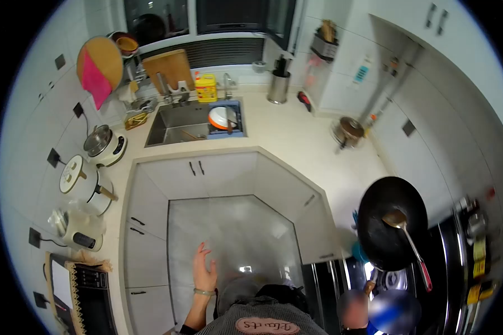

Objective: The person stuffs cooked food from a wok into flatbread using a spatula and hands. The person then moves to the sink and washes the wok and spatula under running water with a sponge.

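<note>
Lower right of the frame, a black wok (387, 223) sits on the stove (458, 262) with a spatula (411, 240) resting inside. Bottom centre, the left hand (204, 273) hangs open, fingers spread, holding nothing. The right hand (353, 310) is blurred by the wok handle; its grip cannot be told. A firm hold on the handle would steady the wok.

Far ahead of the bare left hand (204, 272), the round hanging board (99, 67) is tan with a bright pink patch, the plastic jug (206, 88) is yellow with a red cap, and the bowl (222, 117) in the blue sink rack (237, 120) is orange and white. To the hand's right, the round wok (390, 222) is black, its ladle (411, 241) brassy with a red handle tip. Cream countertop (288, 134) and white cabinet doors (151, 223) surround the glossy grey floor (235, 234).
</note>
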Demonstrator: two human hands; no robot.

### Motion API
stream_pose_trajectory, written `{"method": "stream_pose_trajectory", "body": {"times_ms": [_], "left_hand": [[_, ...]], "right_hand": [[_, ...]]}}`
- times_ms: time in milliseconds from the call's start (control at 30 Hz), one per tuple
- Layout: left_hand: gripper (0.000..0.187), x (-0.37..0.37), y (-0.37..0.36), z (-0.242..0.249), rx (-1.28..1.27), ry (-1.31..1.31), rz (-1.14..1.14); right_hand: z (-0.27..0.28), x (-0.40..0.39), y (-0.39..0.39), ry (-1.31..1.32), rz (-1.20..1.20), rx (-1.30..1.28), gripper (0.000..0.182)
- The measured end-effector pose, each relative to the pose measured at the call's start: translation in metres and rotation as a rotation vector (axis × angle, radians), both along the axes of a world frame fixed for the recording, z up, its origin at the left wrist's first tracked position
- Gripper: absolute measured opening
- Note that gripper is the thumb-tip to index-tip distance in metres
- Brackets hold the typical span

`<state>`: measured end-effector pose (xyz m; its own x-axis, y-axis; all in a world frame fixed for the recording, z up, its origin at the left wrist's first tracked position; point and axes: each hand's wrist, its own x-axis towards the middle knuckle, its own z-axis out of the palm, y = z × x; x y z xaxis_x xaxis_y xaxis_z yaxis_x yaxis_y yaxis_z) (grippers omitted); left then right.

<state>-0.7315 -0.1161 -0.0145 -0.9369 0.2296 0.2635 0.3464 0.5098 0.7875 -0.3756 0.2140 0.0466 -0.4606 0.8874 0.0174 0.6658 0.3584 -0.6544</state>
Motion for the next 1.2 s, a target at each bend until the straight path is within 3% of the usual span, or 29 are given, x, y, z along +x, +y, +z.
{"method": "stream_pose_trajectory", "body": {"times_ms": [167, 267, 300, 333, 400, 533, 600, 633, 667, 700, 767, 800, 833, 900, 933, 967, 1033, 1133, 1200], "left_hand": [[0.031, -0.086, -0.072, -0.030, -0.069, -0.035, 0.292], [0.032, -0.142, -0.114, -0.041, -0.042, -0.078, 0.422], [0.032, -0.172, -0.125, -0.048, -0.036, -0.069, 0.444], [0.032, -0.199, -0.139, -0.050, -0.041, -0.075, 0.464], [0.032, -0.259, -0.162, -0.035, -0.045, -0.036, 0.469], [0.033, -0.373, -0.180, 0.015, -0.094, 0.021, 0.477], [0.033, -0.418, -0.183, 0.036, -0.074, 0.009, 0.486], [0.033, -0.439, -0.183, 0.039, -0.040, 0.003, 0.480], [0.033, -0.467, -0.187, 0.061, -0.013, 0.013, 0.473], [0.033, -0.486, -0.183, 0.057, -0.010, 0.009, 0.481], [0.033, -0.517, -0.177, 0.052, -0.012, 0.069, 0.483], [0.033, -0.535, -0.176, 0.051, -0.021, 0.078, 0.497], [0.034, -0.558, -0.174, 0.047, -0.046, 0.081, 0.486], [0.035, -0.586, -0.173, 0.051, -0.103, 0.049, 0.467], [0.036, -0.607, -0.166, 0.055, -0.108, 0.040, 0.448], [0.038, -0.629, -0.158, 0.060, -0.110, 0.031, 0.428], [0.040, -0.674, -0.151, 0.054, -0.122, 0.017, 0.390], [0.045, -0.755, -0.137, 0.024, -0.215, 0.030, 0.212], [0.050, -0.816, -0.119, -0.001, -0.174, -0.105, 0.083]], "right_hand": [[-0.022, -0.211, -0.014, 0.555, 0.143, -0.954, 0.011], [-0.060, -0.332, -0.040, 0.755, 0.271, -1.774, 0.006], [-0.074, -0.382, -0.043, 0.924, 0.329, -2.303, 0.005], [-0.102, -0.415, -0.041, 0.573, 0.417, -1.687, 0.007], [-0.089, -0.495, -0.072, 0.466, 0.287, -1.646, 0.006], [-0.121, -0.625, -0.098, 0.214, 0.707, -1.334, 0.007], [-0.135, -0.684, -0.112, 0.175, 0.815, -1.305, 0.009], [-0.137, -0.712, -0.117, 0.120, 0.783, -1.407, 0.009], [-0.121, -0.748, -0.131, 0.196, 0.926, -1.283, 0.011], [-0.138, -0.768, -0.134, 0.036, 0.973, -1.082, 0.021], [-0.141, -0.817, -0.137, -0.120, 1.026, -1.177, 0.022], [-0.179, -0.832, -0.136, 0.278, 1.252, -1.060, 0.017], [-0.191, -0.859, -0.142, 0.077, 0.900, -1.379, 0.005], [-0.206, -0.891, -0.148, 0.183, 0.890, -1.672, 0.023], [-0.215, -0.910, -0.156, 0.067, 0.888, -1.480, 0.015], [-0.222, -0.927, -0.160, 0.063, 0.881, -1.492, 0.015], [-0.236, -0.948, -0.173, 0.224, 1.188, -1.098, 0.018], [-0.266, -0.964, -0.190, 0.270, 1.291, -0.618, 0.026], [-0.255, -0.982, -0.197, 0.024, 1.066, -1.092, 0.027]]}}
